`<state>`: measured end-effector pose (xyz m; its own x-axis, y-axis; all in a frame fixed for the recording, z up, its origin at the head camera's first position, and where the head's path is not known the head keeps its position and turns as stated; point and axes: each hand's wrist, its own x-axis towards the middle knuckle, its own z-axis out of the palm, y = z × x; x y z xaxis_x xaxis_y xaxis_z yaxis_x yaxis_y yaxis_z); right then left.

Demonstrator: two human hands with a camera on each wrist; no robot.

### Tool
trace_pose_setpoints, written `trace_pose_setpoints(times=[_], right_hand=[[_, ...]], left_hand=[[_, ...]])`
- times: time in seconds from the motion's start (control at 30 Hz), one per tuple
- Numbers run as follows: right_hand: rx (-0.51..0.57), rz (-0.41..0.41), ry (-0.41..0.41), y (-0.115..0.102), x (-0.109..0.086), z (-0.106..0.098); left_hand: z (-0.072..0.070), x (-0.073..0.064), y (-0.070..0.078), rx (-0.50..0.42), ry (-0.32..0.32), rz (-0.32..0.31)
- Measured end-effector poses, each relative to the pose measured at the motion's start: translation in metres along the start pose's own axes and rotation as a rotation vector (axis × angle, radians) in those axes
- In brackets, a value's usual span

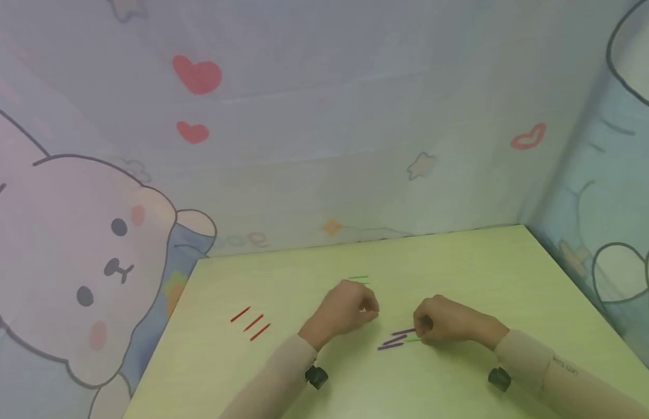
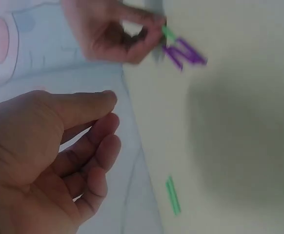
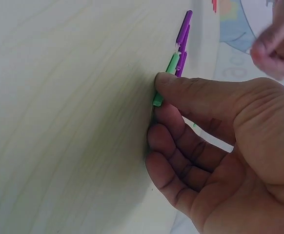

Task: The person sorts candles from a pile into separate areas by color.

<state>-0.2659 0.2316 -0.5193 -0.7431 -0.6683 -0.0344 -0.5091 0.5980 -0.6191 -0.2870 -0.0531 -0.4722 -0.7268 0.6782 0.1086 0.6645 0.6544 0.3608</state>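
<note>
My right hand pinches a thin green stick between thumb and index finger, low over the table. Its free end lies beside several short purple sticks, which are bunched together left of that hand. In the right wrist view the purple sticks partly overlap the green one. To the left, my left hand hovers above the table with loosely bent fingers and nothing in them. Just past it are two more green sticks, side by side; in the head view the left hand is close to these green sticks.
Three red sticks with pointed ends lie in a slanted row on the left part of the pale yellow-green table. A cloth backdrop with cartoon prints rises behind the table and along its sides.
</note>
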Motion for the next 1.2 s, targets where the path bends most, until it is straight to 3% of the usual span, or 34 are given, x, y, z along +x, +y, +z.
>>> trace_pose_setpoints(times=[0.17,0.3,0.47,0.73,0.97,1.2], right_hand=[[0.001,0.017,0.002,0.003,0.0,-0.001],[0.004,0.029,0.004,0.005,0.0,0.0],[0.009,0.025,-0.002,0.006,0.001,0.002],[-0.002,0.002,0.009,0.007,0.001,0.004],[-0.01,-0.025,0.015,0.006,0.003,0.002],[-0.046,-0.069,0.006,0.003,0.002,-0.001]], left_hand=[[0.024,-0.005,0.021,0.032,-0.094,0.068],[0.042,-0.006,0.031,0.115,-0.099,0.116],[0.056,-0.006,0.035,0.216,-0.099,0.107],[0.064,-0.004,0.035,0.281,-0.122,0.076],[0.066,-0.002,0.035,0.322,-0.103,0.081],[0.063,-0.003,0.036,0.284,-0.123,0.056]])
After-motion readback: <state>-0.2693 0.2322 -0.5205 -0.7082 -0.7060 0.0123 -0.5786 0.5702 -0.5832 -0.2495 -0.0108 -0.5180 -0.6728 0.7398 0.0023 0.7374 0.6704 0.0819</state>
